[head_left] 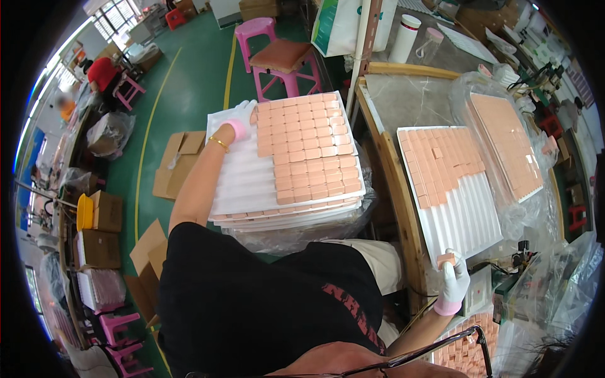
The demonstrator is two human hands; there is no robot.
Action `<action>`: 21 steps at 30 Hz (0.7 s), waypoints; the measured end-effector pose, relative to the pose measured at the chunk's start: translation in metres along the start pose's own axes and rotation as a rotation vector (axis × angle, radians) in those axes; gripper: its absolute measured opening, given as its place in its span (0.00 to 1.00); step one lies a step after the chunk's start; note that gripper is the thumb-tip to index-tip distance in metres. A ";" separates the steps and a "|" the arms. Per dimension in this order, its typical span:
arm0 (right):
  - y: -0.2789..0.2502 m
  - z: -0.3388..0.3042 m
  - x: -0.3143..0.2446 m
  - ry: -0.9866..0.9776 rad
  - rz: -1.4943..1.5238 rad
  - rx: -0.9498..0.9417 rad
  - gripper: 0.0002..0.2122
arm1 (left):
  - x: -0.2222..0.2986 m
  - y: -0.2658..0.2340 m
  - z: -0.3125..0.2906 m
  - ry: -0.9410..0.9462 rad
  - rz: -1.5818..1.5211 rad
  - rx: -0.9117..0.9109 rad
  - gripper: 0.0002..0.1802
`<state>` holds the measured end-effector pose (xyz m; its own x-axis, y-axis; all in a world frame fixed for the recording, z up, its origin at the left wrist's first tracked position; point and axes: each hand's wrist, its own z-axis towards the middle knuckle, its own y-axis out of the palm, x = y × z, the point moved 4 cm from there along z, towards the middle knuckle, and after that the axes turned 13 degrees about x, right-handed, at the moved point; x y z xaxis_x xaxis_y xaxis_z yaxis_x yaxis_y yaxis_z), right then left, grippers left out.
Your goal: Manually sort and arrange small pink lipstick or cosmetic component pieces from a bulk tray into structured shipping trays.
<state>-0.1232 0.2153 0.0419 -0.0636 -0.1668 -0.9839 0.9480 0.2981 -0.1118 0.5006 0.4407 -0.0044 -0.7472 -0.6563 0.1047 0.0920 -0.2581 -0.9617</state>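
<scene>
My left hand (238, 120), in a white glove with a pink cuff, is at the far left part of a white ridged tray (242, 183). Its fingers close at a small peach block (254, 116) beside the rows of matching blocks (305, 135), which fill the tray's right part. At the lower right, my gloved right hand (454, 285) pinches another peach block (445, 259) over the near edge of a second white tray (463, 214). Rows of peach blocks (438, 160) cover that tray's far part, while its near grooves show bare.
More filled trays are stacked under the left tray. A wood-edged bench (394, 208) carries the second tray and a plastic-wrapped tray of blocks (504, 142). Below my right hand lies a heap of blocks (472, 346). Pink stools (287, 79) and flattened cardboard (179, 157) stand beyond.
</scene>
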 end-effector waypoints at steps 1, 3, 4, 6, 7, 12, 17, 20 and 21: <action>-0.001 -0.001 0.000 0.002 -0.004 0.002 0.09 | 0.001 0.002 -0.003 -0.011 -0.075 0.024 0.36; -0.001 -0.001 0.005 0.089 0.036 0.011 0.09 | -0.003 0.007 -0.010 -0.027 -0.149 0.046 0.38; -0.001 0.000 0.009 0.091 0.034 0.009 0.09 | -0.010 0.007 -0.013 -0.113 -0.228 0.182 0.36; 0.003 0.000 0.022 0.134 0.046 -0.028 0.16 | -0.004 0.005 -0.016 -0.192 -0.308 0.312 0.35; 0.010 -0.002 0.020 0.076 0.005 0.024 0.13 | 0.025 -0.014 -0.016 -0.113 -0.272 0.597 0.33; 0.099 -0.007 -0.026 -0.334 -0.217 -0.108 0.17 | 0.244 -0.044 -0.087 0.175 -1.202 -0.123 0.23; 0.149 -0.012 -0.040 -0.517 -0.336 -0.165 0.22 | 0.332 -0.041 -0.148 -0.028 -1.816 -0.821 0.21; 0.147 -0.013 -0.043 -0.504 -0.335 -0.158 0.27 | 0.263 -0.024 -0.114 -0.367 -1.518 -0.359 0.17; 0.141 -0.011 -0.037 -0.487 -0.338 -0.178 0.30 | 0.221 -0.023 -0.092 -0.355 -1.271 -0.074 0.16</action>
<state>0.0092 0.2734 0.0608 -0.1618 -0.6767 -0.7182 0.8313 0.2988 -0.4688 0.2723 0.3669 0.0173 -0.0730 -0.1393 0.9876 -0.5847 -0.7962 -0.1555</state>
